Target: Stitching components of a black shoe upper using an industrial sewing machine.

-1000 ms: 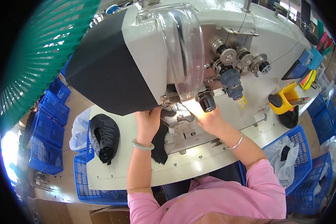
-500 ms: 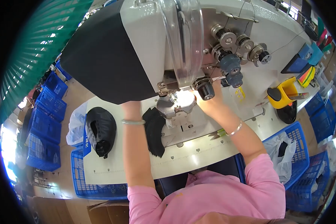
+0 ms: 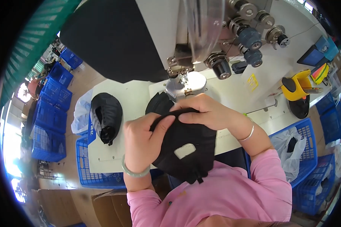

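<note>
Black fabric piece (image 3: 183, 145): held above table edge (image 3: 113, 159) by 2 hands, left hand (image 3: 144, 142) and right hand (image 3: 204, 113), fingers closed on its upper rim (sewing machine (image 3: 185, 81) just behind). Second black piece (image 3: 105, 116) lies left.

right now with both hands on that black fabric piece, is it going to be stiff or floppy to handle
Probably floppy: the black fabric piece folds over between the left hand and right hand, and its lower edge hangs toward the lap. It likely weighs little, since fingertips alone carry it. The matte cloth probably grips rather than slips.
</note>
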Demonstrator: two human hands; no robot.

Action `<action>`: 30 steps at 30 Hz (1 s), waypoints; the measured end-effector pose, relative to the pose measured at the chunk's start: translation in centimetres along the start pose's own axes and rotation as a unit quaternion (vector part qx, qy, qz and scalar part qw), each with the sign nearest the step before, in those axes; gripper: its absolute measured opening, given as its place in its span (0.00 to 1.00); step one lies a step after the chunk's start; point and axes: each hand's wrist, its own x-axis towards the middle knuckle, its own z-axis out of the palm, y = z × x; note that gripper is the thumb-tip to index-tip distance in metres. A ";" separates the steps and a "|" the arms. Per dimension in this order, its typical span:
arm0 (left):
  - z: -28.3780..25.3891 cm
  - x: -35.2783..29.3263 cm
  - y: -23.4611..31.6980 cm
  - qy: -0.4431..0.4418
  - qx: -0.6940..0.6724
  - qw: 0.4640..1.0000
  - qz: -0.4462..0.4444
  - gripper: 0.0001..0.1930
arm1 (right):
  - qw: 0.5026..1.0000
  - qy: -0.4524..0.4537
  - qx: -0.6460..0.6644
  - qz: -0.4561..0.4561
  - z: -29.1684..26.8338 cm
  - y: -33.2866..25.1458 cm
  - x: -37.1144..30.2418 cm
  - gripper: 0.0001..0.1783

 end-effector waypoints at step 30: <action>5.5 -1.6 -8.4 -0.219 -0.572 0.765 -0.197 0.20 | 0.942 0.148 0.279 0.117 4.6 7.1 -5.5 0.21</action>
